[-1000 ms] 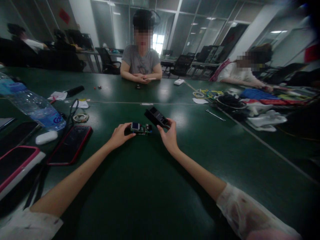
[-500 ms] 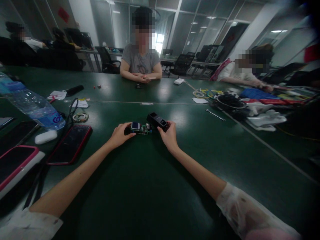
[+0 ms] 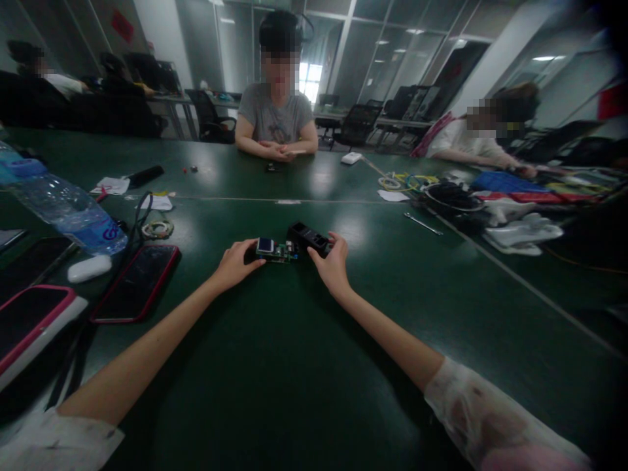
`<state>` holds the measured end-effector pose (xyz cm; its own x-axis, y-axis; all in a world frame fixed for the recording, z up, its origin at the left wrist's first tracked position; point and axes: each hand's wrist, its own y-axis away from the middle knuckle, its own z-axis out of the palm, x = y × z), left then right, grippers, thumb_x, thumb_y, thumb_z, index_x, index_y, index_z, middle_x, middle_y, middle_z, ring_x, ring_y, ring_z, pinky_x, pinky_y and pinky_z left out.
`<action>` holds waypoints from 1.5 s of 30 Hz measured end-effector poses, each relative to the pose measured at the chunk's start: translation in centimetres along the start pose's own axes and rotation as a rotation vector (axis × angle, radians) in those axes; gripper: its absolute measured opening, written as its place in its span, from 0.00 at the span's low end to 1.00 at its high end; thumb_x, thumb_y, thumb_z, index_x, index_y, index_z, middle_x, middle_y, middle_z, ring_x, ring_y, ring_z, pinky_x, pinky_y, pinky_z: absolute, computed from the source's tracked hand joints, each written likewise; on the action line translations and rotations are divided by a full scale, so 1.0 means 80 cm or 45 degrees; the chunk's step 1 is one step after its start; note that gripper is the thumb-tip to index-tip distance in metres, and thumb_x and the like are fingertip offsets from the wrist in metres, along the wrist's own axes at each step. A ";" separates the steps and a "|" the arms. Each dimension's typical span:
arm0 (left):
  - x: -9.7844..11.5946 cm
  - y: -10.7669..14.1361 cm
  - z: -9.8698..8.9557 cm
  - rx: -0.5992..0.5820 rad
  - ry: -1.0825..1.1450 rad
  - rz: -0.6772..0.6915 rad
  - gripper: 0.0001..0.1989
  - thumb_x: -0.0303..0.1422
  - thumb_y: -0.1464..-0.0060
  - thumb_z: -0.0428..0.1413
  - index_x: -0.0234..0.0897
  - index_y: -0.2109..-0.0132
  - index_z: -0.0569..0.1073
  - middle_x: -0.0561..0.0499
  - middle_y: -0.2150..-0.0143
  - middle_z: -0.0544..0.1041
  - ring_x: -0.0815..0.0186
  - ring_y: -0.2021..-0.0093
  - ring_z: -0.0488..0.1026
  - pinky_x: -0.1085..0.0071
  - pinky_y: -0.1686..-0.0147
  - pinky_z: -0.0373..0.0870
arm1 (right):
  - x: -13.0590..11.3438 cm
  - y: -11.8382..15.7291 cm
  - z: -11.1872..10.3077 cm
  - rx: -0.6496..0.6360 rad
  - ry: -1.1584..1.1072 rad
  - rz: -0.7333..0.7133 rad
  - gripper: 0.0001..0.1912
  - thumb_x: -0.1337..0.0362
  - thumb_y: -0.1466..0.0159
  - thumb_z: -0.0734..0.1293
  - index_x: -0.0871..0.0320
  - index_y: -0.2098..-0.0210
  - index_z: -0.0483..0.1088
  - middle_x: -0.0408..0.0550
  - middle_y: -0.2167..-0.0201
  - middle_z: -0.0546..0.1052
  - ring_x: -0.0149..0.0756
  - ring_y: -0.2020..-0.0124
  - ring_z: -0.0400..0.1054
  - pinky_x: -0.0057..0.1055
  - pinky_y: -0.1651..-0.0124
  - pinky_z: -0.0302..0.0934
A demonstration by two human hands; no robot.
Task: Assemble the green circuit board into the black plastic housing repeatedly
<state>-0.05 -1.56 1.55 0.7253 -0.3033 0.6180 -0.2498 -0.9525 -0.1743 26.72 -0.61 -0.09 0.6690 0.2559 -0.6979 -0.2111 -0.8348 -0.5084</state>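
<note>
In the middle of the head view, my left hand [image 3: 237,265] grips the left end of a green circuit board [image 3: 281,252] that bears a small screen [image 3: 265,245]. My right hand [image 3: 333,261] has thumb and fingers around the right end of a black rectangular case [image 3: 308,237]. The case is tilted, its left end close behind the board's right end. Whether the two touch is hard to tell. Both are over the dark green table [image 3: 275,366].
At left are a water bottle [image 3: 69,206], a white earbud case [image 3: 89,269] and a red-edged phone [image 3: 137,283]. A wrench [image 3: 422,224] and piled cables [image 3: 454,196] lie at right. Across the table sits a person in a grey shirt [image 3: 277,118].
The black case has turned slightly in my right hand, and the fingers of that hand have shifted a little. My left hand and the board have barely moved.
</note>
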 end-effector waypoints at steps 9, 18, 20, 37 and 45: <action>0.000 0.000 -0.001 0.016 0.011 0.032 0.29 0.42 0.42 0.56 0.39 0.37 0.61 0.41 0.41 0.71 0.51 0.40 0.66 0.48 0.43 0.63 | 0.002 0.000 0.000 -0.075 -0.035 -0.035 0.27 0.67 0.43 0.69 0.60 0.45 0.59 0.59 0.48 0.66 0.50 0.46 0.62 0.51 0.42 0.59; 0.004 0.002 -0.002 0.013 0.030 0.020 0.28 0.41 0.41 0.55 0.39 0.37 0.61 0.42 0.40 0.70 0.51 0.39 0.65 0.47 0.42 0.62 | 0.016 -0.003 0.006 -0.082 -0.135 0.028 0.25 0.67 0.43 0.70 0.57 0.47 0.61 0.57 0.50 0.69 0.49 0.48 0.66 0.55 0.42 0.60; 0.005 0.003 -0.003 0.017 0.026 0.019 0.27 0.41 0.41 0.55 0.40 0.37 0.62 0.42 0.40 0.70 0.50 0.39 0.66 0.47 0.42 0.62 | 0.017 -0.004 0.007 -0.075 -0.158 0.057 0.25 0.66 0.43 0.70 0.57 0.47 0.62 0.57 0.51 0.70 0.49 0.48 0.67 0.55 0.42 0.61; 0.002 0.002 0.000 0.036 -0.035 0.067 0.27 0.38 0.41 0.55 0.38 0.37 0.61 0.41 0.39 0.70 0.51 0.39 0.65 0.47 0.42 0.62 | -0.040 0.012 -0.014 -0.340 -0.343 -0.352 0.28 0.58 0.34 0.64 0.52 0.36 0.54 0.56 0.41 0.67 0.47 0.41 0.65 0.52 0.38 0.62; 0.000 0.000 0.001 0.044 -0.039 0.050 0.26 0.39 0.41 0.56 0.37 0.38 0.63 0.41 0.41 0.72 0.50 0.40 0.66 0.47 0.43 0.63 | -0.040 0.010 -0.012 -0.432 -0.255 -0.381 0.30 0.65 0.34 0.64 0.49 0.35 0.52 0.54 0.42 0.66 0.46 0.40 0.64 0.53 0.37 0.62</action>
<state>0.00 -1.60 1.51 0.7349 -0.3406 0.5864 -0.2562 -0.9401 -0.2249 25.09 -2.58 2.19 0.5079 0.5696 -0.6462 0.2357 -0.8134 -0.5318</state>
